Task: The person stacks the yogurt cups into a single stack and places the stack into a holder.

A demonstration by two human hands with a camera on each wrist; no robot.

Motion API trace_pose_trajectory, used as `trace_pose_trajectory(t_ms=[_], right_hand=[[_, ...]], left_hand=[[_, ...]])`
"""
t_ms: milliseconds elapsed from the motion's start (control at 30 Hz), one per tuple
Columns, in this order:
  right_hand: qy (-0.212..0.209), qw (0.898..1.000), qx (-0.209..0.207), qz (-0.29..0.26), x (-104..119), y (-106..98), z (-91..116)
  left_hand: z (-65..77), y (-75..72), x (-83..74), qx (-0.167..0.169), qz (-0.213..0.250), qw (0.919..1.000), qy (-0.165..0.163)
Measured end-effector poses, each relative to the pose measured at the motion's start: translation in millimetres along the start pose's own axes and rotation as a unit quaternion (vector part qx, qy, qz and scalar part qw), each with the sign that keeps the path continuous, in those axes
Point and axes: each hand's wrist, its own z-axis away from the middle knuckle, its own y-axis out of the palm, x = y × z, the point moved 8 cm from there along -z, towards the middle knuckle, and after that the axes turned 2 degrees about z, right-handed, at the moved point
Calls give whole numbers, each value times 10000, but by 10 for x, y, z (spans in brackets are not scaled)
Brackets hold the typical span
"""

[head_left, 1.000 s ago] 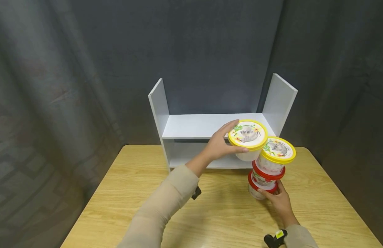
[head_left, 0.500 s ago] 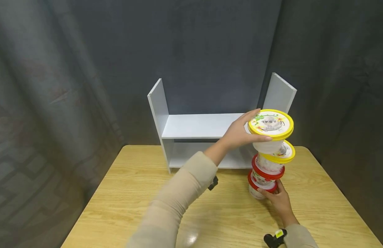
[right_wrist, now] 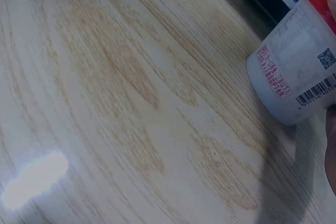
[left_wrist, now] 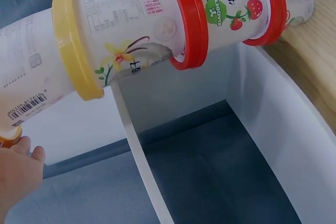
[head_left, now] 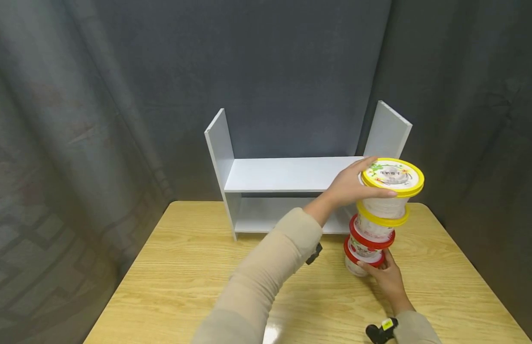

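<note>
In the head view, my left hand point(head_left: 352, 184) grips the yellow lid of a white tub point(head_left: 392, 208) between thumb and fingers. That tub sits over a second yellow-lidded tub point(head_left: 373, 229); in the left wrist view its base appears to meet the yellow lid point(left_wrist: 76, 45) below. Lower in the stack come a red-lidded tub point(head_left: 362, 247) with strawberry print and another red-lidded tub point(head_left: 355, 267), which stands on the table. My right hand point(head_left: 390, 279) holds this lowest tub by its side near the rim. Only the edge of that hand point(right_wrist: 331, 150) shows in the right wrist view.
A white two-tier shelf point(head_left: 283, 174) stands behind and left of the stack, its right side panel point(head_left: 388, 129) close behind the top tub. The wooden table point(head_left: 184, 267) extends on both sides. Grey curtains point(head_left: 291, 71) hang behind.
My left hand has carried the top tub rightward, over the second yellow-lidded tub, and then slightly down onto the stack. The right hand and the lower tubs have stayed put.
</note>
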Motion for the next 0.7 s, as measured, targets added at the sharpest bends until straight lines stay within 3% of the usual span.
trace_pose_trajectory(t_ms=[333, 700], right_hand=[[-1, 10000, 26, 73, 14, 3, -5], [-119, 9999, -12, 19, 18, -10, 4]], left_hand=[[-66, 62, -17, -11, -332, 9994, -72], [-98, 126, -34, 23, -316, 9995, -57]])
